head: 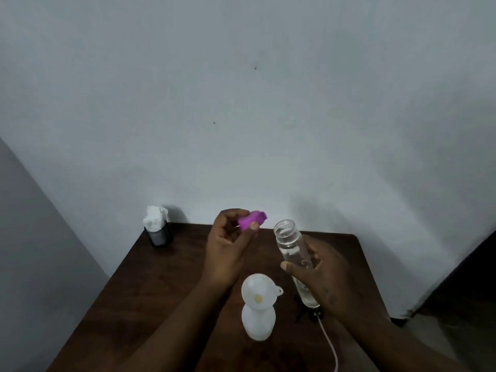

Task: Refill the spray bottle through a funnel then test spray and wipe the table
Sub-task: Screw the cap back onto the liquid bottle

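Standing nearest on the dark wooden table point(166, 277), the white plastic spray bottle point(258, 322) carries a white funnel point(257, 291) in its neck, while beyond it the right hand point(326, 277) wraps a clear, uncapped water bottle point(294, 260) (tilted) and the left hand point(228, 248) pinches a purple cap point(252, 220) in its fingers.

White spray bottle point(258, 322) stands upright on the table, uncapped, with a white funnel point(258, 291) seated in its neck. Clear water bottle point(294, 260), open, tilts; purple cap point(252, 220) removed.
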Motion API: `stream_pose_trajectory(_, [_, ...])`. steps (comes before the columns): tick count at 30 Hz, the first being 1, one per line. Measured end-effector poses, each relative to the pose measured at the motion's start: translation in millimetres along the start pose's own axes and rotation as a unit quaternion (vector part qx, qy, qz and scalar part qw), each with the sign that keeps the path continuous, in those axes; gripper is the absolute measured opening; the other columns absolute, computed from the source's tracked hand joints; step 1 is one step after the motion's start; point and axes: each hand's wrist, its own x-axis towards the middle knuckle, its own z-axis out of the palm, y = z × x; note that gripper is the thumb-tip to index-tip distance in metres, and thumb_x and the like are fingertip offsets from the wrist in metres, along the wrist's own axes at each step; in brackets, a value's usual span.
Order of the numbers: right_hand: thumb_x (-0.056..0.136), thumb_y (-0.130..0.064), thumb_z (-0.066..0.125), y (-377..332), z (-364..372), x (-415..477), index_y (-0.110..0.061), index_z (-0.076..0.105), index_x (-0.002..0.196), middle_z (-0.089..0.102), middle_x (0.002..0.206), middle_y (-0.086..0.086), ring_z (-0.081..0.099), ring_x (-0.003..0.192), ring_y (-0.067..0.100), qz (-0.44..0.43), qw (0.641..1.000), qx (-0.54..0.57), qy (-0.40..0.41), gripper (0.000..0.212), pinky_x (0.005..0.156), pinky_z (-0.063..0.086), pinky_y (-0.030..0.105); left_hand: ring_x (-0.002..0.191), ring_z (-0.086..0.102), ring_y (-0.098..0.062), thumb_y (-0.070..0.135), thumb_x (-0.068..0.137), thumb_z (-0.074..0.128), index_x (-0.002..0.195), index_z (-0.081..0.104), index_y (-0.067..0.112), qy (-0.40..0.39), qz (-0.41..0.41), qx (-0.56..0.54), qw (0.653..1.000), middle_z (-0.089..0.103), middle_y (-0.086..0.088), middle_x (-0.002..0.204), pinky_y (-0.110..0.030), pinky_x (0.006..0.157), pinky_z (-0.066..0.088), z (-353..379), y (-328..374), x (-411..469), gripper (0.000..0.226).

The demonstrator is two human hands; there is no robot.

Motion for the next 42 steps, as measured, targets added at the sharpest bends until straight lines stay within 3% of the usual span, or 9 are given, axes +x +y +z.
stream_pose_trajectory(7, [0.076, -0.053, 0.077, -26.8, 2.4, 10.6, -0.041, 0.065, 0.107, 0.071, 0.093, -0.018, 0.067, 0.085, -0.003, -0.023, 0.999, 0.008, 0.043, 0.035, 0.076, 0.058, 0.031, 0.095, 0.07, -0.02, 0.004, 0.088, 0.076, 0.11, 0.061, 0.002, -0.059, 0.014, -0.003, 0.998, 0.067, -0.019, 0.108, -0.031, 0.081, 0.057, 40.1, 14.7, 14.4, 0.027])
stream_pose_trajectory(17, [0.07, -0.057, 0.076, -26.8, -11.4, 20.2, -0.044, 0.065, 0.118, 0.071, 0.099, -0.019, 0.067, 0.09, -0.002, -0.01, 0.998, 0.013, 0.067, 0.05, 0.08, 0.058, 0.032, 0.114, 0.067, -0.025, 0.003, 0.094, 0.068, 0.119, 0.061, 0.005, -0.191, 0.043, 0.038, 0.98, 0.07, -0.007, 0.119, -0.032, 0.094, 0.056, 40.2, 24.0, 29.1, 0.026])
stream_pose_trajectory(21, [0.069, -0.059, 0.078, -33.5, -6.7, 22.9, -0.045, 0.063, 0.121, 0.07, 0.104, -0.023, 0.066, 0.093, -0.004, -0.008, 0.997, 0.011, 0.074, 0.055, 0.083, 0.058, 0.027, 0.106, 0.072, -0.025, 0.024, 0.086, 0.082, 0.125, 0.058, 0.017, -0.138, 0.019, 0.018, 0.99, 0.071, -0.006, 0.117, -0.033, 0.085, 0.06, 51.3, 23.2, 29.4, 0.047])
stream_pose_trajectory(24, [0.067, -0.061, 0.08, -40.1, -4.1, 28.0, -0.049, 0.063, 0.117, 0.07, 0.102, -0.024, 0.066, 0.093, -0.004, -0.016, 0.997, 0.026, 0.076, 0.055, 0.083, 0.057, 0.027, 0.099, 0.075, -0.029, 0.028, 0.078, 0.088, 0.12, 0.054, 0.008, -0.076, -0.022, -0.032, 0.996, 0.068, -0.019, 0.117, -0.034, 0.078, 0.061, 60.6, 21.9, 31.4, 0.058])
stream_pose_trajectory(27, [0.064, -0.065, 0.081, -42.5, -6.5, 33.1, -0.049, 0.064, 0.116, 0.072, 0.104, -0.02, 0.068, 0.094, -0.002, -0.013, 0.996, 0.055, 0.068, 0.057, 0.083, 0.058, 0.03, 0.1, 0.074, -0.035, 0.029, 0.08, 0.087, 0.116, 0.057, 0.0, -0.073, -0.041, -0.078, 0.993, 0.069, -0.026, 0.115, -0.042, 0.083, 0.061, 61.3, 23.4, 35.2, 0.055])
stream_pose_trajectory(34, [0.068, -0.06, 0.079, -46.2, -8.7, 36.6, -0.045, 0.065, 0.113, 0.072, 0.096, -0.019, 0.068, 0.087, -0.003, -0.024, 0.996, 0.037, 0.074, 0.05, 0.079, 0.058, 0.029, 0.118, 0.063, -0.042, 0.036, 0.095, 0.056, 0.13, 0.066, 0.016, -0.11, -0.087, -0.118, 0.983, 0.065, -0.026, 0.128, -0.057, 0.102, 0.048, 54.4, 24.3, 41.3, 0.041])
stream_pose_trajectory(37, [0.067, -0.066, 0.079, -48.4, -9.3, 39.2, -0.045, 0.065, 0.113, 0.072, 0.097, -0.02, 0.068, 0.087, -0.003, -0.026, 0.996, 0.037, 0.072, 0.052, 0.078, 0.059, 0.029, 0.114, 0.064, -0.047, 0.063, 0.089, 0.06, 0.126, 0.058, 0.03, -0.087, -0.068, -0.071, 0.991, 0.067, -0.021, 0.123, -0.065, 0.097, 0.05, 59.7, 29.8, 38.2, 0.05])
stream_pose_trajectory(39, [0.067, -0.066, 0.077, -50.5, -10.5, 40.6, -0.047, 0.064, 0.115, 0.072, 0.099, -0.021, 0.068, 0.089, -0.003, -0.028, 0.996, 0.039, 0.07, 0.053, 0.079, 0.059, 0.03, 0.11, 0.068, -0.042, 0.064, 0.079, 0.074, 0.122, 0.052, 0.025, -0.083, -0.051, -0.041, 0.994, 0.068, -0.02, 0.12, -0.059, 0.091, 0.055, 62.4, 30.7, 37.1, 0.062])
stream_pose_trajectory(42, [0.067, -0.068, 0.075, -53.9, -12.5, 41.2, -0.048, 0.064, 0.115, 0.072, 0.1, -0.02, 0.068, 0.09, -0.003, -0.027, 0.997, 0.046, 0.063, 0.053, 0.08, 0.059, 0.03, 0.101, 0.071, -0.034, 0.033, 0.084, 0.083, 0.117, 0.05, 0.01, -0.08, -0.013, -0.017, 0.997, 0.064, -0.025, 0.116, -0.037, 0.081, 0.061, 66.0, 31.5, 36.6, 0.051])
